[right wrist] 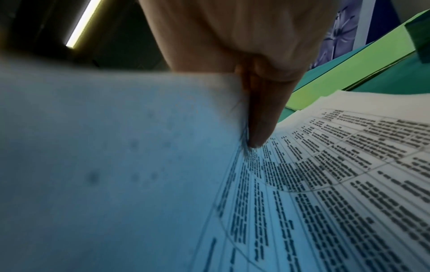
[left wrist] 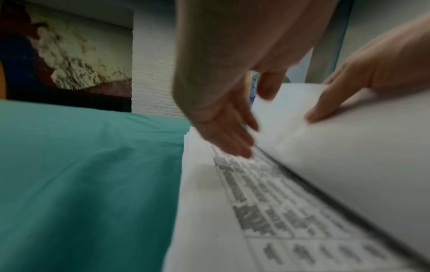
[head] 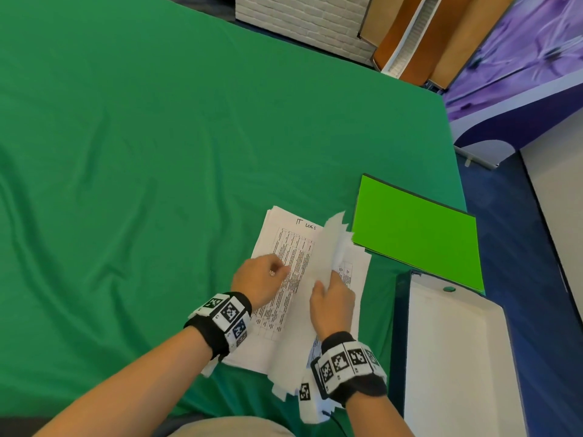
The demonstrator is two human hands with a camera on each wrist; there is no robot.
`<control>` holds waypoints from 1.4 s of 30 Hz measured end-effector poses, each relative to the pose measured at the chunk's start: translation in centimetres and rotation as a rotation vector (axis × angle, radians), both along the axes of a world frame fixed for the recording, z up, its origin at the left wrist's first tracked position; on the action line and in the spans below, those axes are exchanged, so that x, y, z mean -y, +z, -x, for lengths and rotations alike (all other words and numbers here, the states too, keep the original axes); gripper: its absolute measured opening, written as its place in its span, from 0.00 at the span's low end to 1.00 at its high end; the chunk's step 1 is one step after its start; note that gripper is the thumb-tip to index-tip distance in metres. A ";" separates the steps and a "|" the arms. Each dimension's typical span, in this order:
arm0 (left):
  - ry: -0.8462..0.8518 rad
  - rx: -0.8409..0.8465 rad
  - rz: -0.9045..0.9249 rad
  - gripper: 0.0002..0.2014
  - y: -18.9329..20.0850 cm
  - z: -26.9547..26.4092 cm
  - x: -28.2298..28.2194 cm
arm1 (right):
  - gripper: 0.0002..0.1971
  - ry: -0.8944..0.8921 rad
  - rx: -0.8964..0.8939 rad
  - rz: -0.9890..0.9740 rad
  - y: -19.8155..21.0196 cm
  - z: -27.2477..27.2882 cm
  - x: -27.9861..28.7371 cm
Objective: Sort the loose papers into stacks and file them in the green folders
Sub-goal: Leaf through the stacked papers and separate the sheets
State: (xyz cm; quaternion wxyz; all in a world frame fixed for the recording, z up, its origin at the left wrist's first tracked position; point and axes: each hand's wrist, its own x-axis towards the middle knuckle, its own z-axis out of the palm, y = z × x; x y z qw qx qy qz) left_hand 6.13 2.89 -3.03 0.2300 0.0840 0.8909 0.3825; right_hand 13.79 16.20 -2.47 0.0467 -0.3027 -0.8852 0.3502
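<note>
Green cloth [head: 157, 152] bears a stack of printed papers [head: 293, 247], a green folder [head: 416, 234] just beside it; the right hand [head: 332, 305] pinches lifted sheets [head: 315, 310], the left hand [head: 260, 279] presses straight fingers [left wrist: 232, 143] onto the top page
</note>
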 end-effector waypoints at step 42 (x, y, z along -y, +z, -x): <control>-0.048 0.026 0.452 0.23 -2.9 0.6 3.5 | 0.35 -0.062 -0.006 0.045 1.2 -0.5 0.5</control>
